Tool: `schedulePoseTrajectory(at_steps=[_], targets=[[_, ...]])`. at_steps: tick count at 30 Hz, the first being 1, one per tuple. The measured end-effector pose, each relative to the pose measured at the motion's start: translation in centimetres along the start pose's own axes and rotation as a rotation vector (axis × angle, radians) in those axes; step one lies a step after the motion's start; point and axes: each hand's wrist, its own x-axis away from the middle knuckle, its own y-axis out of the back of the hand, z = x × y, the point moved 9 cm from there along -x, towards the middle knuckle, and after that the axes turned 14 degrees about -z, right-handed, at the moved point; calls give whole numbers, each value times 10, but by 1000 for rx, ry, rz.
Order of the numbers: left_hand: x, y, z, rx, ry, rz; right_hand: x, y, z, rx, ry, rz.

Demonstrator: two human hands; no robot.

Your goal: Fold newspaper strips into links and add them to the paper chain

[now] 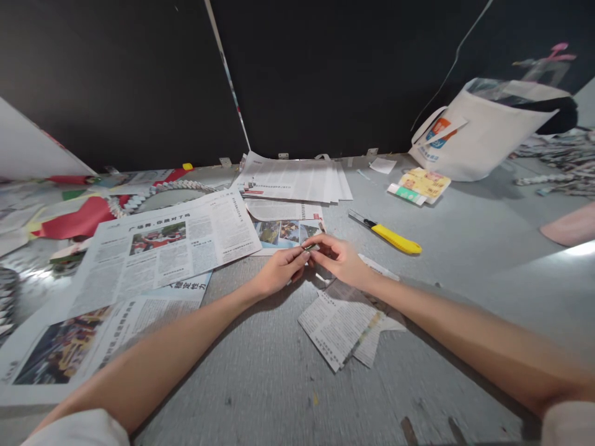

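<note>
My left hand (pixel 280 271) and my right hand (pixel 343 261) meet in the middle of the table, fingertips pinched together. Between them is a small folded piece of paper (pixel 311 248), mostly covered by the fingers. Cut newspaper pieces (pixel 335 325) lie in a loose stack just below my right hand and partly under that wrist. A yellow utility knife (pixel 393 238) rests on the table to the right, away from both hands. Left of my left hand spreads a large newspaper sheet (pixel 209 232) with a photo and Chinese print.
Folded newspapers (pixel 292 176) are piled against the black wall panel (pixel 325 74). A woven paper chain (pixel 171 186) and red paper (pixel 83 218) lie at left. A white bag (pixel 483 133) and a yellow card packet (pixel 425 184) sit back right. Someone's arm (pixel 569 223) shows at the right edge.
</note>
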Motion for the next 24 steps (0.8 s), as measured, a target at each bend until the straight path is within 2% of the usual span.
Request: schedulePoseTrajectory(at_steps=[5, 19, 24], targets=[[0, 0, -1, 11, -10, 7, 2, 3, 3, 55, 24, -9], [-1, 1, -4, -24, -15, -27, 4, 2, -7, 16, -70, 10], [0, 4, -4, -45, -22, -43, 2, -1, -5, -94, -77, 30]])
